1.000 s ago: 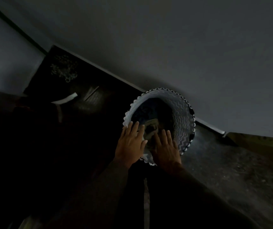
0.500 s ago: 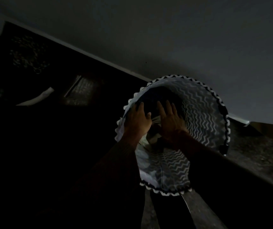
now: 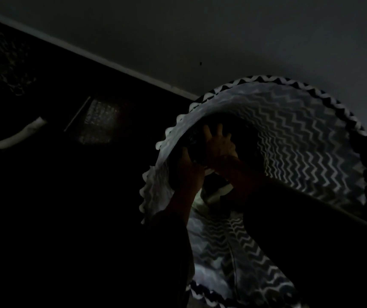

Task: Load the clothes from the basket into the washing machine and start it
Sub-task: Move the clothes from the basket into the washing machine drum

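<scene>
A round laundry basket [image 3: 306,138] with a grey zigzag lining and a black-and-white scalloped rim fills the right of the head view. Both my arms reach down into it. My right hand [image 3: 219,144] lies deep inside with its fingers spread straight over dark clothes [image 3: 197,156] at the bottom. My left hand [image 3: 188,166] sits just left of it against the same dark pile, its fingers lost in shadow. A pale piece of cloth [image 3: 221,192] shows below my wrists. No washing machine can be made out in the dim light.
The room is very dark. A plain grey wall [image 3: 222,36] rises behind the basket. To the left lie a dark surface with a faint textured panel [image 3: 99,123] and a pale curved object [image 3: 16,136].
The view has closed in on the basket, which now looks much larger. Both hands have pushed deeper, from near the rim down to the clothes at the bottom.
</scene>
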`<move>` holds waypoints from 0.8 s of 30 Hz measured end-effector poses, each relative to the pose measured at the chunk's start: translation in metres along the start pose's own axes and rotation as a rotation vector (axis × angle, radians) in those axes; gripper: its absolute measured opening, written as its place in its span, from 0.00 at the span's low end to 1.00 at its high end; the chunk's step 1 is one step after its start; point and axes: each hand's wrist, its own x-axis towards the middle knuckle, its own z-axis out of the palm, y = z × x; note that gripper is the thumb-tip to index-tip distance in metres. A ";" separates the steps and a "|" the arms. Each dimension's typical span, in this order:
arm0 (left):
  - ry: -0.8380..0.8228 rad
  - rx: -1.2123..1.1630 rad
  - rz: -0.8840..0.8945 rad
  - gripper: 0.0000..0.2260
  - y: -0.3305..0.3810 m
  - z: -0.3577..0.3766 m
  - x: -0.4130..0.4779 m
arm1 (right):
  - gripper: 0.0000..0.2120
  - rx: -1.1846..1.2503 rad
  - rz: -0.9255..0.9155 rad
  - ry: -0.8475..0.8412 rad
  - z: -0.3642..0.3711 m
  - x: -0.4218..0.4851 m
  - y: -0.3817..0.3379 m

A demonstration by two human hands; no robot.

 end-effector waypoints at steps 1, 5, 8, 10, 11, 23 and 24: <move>0.028 -0.045 -0.009 0.23 0.001 0.001 -0.002 | 0.42 -0.005 -0.012 0.001 -0.001 0.003 0.000; 0.123 -0.223 -0.072 0.19 0.002 -0.008 -0.014 | 0.34 0.038 -0.076 0.037 -0.007 0.004 0.008; 0.150 -0.277 -0.076 0.19 0.008 -0.019 -0.027 | 0.32 0.216 -0.104 0.136 -0.015 -0.014 0.022; 0.150 -0.233 -0.059 0.19 0.016 -0.028 -0.037 | 0.33 0.376 -0.128 0.177 -0.025 -0.036 0.030; 0.151 -0.229 -0.055 0.19 0.021 -0.032 -0.042 | 0.35 0.450 -0.154 0.207 -0.030 -0.050 0.034; 0.032 -0.644 -0.078 0.13 0.074 -0.067 -0.128 | 0.23 1.422 0.115 0.402 -0.082 -0.212 0.024; -0.005 -0.737 -0.113 0.15 0.076 -0.068 -0.135 | 0.23 1.485 0.108 0.357 -0.086 -0.225 0.021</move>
